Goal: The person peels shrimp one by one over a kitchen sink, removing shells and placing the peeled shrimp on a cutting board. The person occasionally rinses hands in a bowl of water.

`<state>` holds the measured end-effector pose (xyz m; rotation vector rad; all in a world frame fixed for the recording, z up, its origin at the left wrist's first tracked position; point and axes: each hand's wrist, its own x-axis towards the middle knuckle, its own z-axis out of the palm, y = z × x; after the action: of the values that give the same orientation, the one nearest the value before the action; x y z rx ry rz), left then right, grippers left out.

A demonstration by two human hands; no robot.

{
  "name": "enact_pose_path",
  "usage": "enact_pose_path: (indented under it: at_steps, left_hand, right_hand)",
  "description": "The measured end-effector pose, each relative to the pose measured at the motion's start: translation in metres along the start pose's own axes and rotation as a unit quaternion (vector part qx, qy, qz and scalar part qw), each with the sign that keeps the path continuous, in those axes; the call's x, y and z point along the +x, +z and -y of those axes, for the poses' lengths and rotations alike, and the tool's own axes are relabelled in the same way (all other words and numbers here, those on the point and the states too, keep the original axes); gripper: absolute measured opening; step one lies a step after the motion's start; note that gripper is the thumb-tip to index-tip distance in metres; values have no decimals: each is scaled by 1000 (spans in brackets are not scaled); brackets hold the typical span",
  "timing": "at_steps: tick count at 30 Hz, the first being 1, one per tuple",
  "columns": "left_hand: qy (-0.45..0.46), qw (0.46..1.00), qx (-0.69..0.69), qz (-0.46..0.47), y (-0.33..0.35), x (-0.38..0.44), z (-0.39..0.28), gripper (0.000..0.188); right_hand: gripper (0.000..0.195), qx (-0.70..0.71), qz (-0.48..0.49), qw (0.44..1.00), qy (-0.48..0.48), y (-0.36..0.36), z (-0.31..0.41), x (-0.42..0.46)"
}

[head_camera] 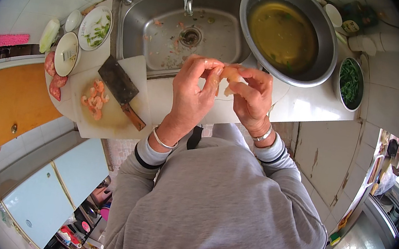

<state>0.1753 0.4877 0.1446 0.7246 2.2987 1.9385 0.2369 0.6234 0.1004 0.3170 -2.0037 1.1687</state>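
A pinkish shrimp (231, 74) is pinched between the fingertips of both my hands, over the counter edge just in front of the sink. My left hand (197, 87) grips its left end, and my right hand (252, 95) has hold of the right side. Several peeled shrimp (94, 102) lie in a pile on the white cutting board (134, 73) to the left. Beside them a cleaver (119, 81) with a dark blade and wooden handle rests flat on the board. Orange bits lie around the drain in the steel sink (226, 27).
A large metal basin (324, 67) of yellowish liquid stands right of the sink, with a bowl of chopped greens (349, 83) beyond. At left are a plate of green pieces (95, 29), a bowl (67, 54) and reddish sausage-like pieces (55, 87). Faucets (187, 1) overhang the sink's back.
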Motion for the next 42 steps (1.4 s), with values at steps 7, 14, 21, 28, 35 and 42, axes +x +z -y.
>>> enact_pose_path:
  at_steps: [7,14,21,28,35,42]
  left_hand:
    - [10,998,54,25,-15,8,-8,13]
    - [56,985,131,93,-15,9,-11,27]
    - [236,929,277,66,-17,13,0,28]
    - [341,871,343,88,-25,12,8,27]
    - [291,894,324,102,-33,13,2,22]
    - [241,918,301,93,-37,19,5,19]
  right_hand:
    - [43,-47,-27,997,55,-8,10,3]
    - [50,-31,-26,998,44,-3,7,2]
    - [31,525,-94,684,498,-6,26,7]
    - [32,391,-65,772,496,1,28,-2]
    - [33,368,-28,793,485,3,28,-5]
    - [27,379,-11,806,455,2,28,1]
